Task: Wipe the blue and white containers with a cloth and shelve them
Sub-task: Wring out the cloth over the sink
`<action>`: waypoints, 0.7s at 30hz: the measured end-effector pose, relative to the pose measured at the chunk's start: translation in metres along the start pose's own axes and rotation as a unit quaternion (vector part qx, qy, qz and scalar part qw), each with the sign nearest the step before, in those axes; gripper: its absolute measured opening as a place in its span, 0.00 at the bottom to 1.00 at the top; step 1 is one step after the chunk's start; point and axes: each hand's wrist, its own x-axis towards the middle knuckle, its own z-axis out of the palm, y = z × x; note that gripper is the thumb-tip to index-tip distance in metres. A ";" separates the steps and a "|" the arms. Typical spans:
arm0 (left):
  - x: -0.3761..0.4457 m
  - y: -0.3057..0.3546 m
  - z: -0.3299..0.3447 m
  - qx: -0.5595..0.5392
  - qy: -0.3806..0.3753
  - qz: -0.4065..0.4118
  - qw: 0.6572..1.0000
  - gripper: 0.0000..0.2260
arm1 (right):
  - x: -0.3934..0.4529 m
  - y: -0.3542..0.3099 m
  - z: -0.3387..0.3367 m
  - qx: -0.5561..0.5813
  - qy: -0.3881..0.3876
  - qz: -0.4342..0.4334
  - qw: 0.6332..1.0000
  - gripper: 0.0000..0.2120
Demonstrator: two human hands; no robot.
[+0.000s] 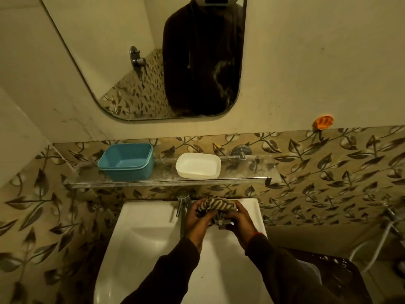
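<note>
Striped cloth [215,210] bunched over the sink [153,233].
Gripped by left hand [198,220] and right hand [238,218]; blue container [127,161] left, white container [198,166] right, on far shelf [166,182].

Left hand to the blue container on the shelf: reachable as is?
Probably yes. Nothing stands between the left hand and the blue container; the way looks free, but both hands grip the striped cloth, so it must let go first.

Dim yellow light; cream wall [306,62], leaf-patterned tiles [328,172], rounded mirror [135,62], white sink [142,238].
</note>
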 end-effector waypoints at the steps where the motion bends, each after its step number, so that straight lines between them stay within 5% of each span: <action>1: -0.004 0.005 -0.010 0.001 0.025 0.022 0.999 0.19 | -0.001 -0.001 0.008 -0.022 -0.022 -0.002 1.000 0.17; 11: -0.022 0.069 -0.133 -0.060 0.070 0.110 0.990 0.24 | 0.006 0.006 0.135 -0.095 -0.209 -0.053 0.972 0.13; 21: 0.041 0.092 -0.215 0.019 0.175 0.024 0.984 0.24 | 0.075 0.057 0.230 -0.330 -0.049 -0.064 0.941 0.09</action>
